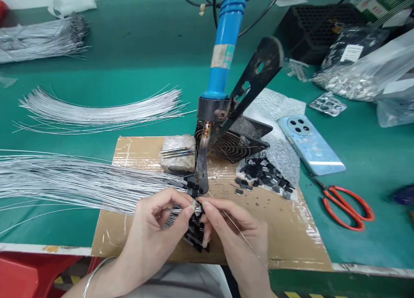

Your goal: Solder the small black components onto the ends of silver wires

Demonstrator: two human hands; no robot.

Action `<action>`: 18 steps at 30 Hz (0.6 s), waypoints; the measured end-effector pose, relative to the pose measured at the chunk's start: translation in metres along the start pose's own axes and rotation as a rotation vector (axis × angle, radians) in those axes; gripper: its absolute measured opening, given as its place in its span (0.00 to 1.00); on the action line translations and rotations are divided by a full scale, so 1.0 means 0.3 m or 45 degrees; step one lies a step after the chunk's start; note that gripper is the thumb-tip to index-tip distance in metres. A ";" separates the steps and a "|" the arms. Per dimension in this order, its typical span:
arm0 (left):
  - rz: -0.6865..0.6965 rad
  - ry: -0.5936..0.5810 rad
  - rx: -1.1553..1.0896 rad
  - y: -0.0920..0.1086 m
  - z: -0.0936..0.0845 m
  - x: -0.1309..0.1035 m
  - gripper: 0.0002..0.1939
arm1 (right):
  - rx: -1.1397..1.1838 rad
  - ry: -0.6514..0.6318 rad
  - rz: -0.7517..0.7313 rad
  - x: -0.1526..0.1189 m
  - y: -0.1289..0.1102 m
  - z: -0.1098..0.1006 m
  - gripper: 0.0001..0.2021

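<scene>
My left hand (161, 233) is closed, thumb and forefinger pinching the end of a light grey wire among a long wire bundle (80, 183). My right hand (236, 237) is closed too, its fingertips meeting the left ones. A thin solder-like wire (242, 234) runs through it and trails down to the right. Beneath both hands lie small black connectors (196, 231) at the bundle's ends. Just beyond the fingertips a blue-handled soldering iron (220, 61) points down in a black stand (255, 78). The exact contact between the fingertips is hidden.
Cardboard (284, 233) covers the bench under the hands. A block with metal pins (177, 153) and a black fan (231, 145) stand behind. Loose black pieces (265, 175), a blue phone (312, 145) and red-handled scissors (349, 207) lie right. Another wire bundle (100, 112) lies back left.
</scene>
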State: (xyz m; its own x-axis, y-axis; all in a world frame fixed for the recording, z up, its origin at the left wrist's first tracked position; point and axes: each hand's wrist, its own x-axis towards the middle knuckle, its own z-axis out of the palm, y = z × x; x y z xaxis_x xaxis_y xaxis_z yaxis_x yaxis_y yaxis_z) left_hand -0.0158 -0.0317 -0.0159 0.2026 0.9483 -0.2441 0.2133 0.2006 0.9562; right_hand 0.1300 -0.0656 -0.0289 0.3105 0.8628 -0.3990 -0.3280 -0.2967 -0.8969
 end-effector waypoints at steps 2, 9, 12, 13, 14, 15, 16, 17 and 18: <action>-0.004 -0.005 -0.002 -0.002 0.002 -0.002 0.07 | -0.010 -0.015 -0.013 0.003 0.008 -0.003 0.03; -0.027 -0.009 0.036 0.023 0.010 0.013 0.08 | -0.106 -0.062 -0.217 0.007 0.051 -0.022 0.07; -0.033 0.014 0.067 0.032 0.013 0.023 0.07 | -0.295 -0.030 -0.357 -0.003 0.052 -0.032 0.16; -0.027 0.030 0.082 0.033 0.014 0.026 0.07 | -0.321 -0.032 -0.385 -0.006 0.052 -0.036 0.18; -0.021 0.041 0.099 0.033 0.015 0.029 0.07 | -0.332 -0.040 -0.391 -0.009 0.051 -0.041 0.18; -0.015 0.049 0.114 0.034 0.015 0.031 0.07 | -0.336 -0.060 -0.390 -0.011 0.051 -0.046 0.17; -0.009 0.054 0.127 0.034 0.015 0.033 0.07 | -0.344 -0.079 -0.389 -0.012 0.052 -0.051 0.16; -0.003 0.054 0.140 0.034 0.015 0.035 0.07 | -0.362 -0.091 -0.394 -0.011 0.052 -0.057 0.15; 0.000 0.053 0.154 0.034 0.015 0.037 0.07 | -0.397 -0.089 -0.408 -0.010 0.051 -0.063 0.13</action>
State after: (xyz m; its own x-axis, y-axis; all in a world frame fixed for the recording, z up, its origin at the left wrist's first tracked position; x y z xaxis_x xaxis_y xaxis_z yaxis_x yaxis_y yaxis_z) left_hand -0.0071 -0.0202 -0.0097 0.1634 0.9581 -0.2351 0.3276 0.1720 0.9290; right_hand 0.1410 -0.0803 -0.0451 0.2881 0.9536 -0.0878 0.0630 -0.1103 -0.9919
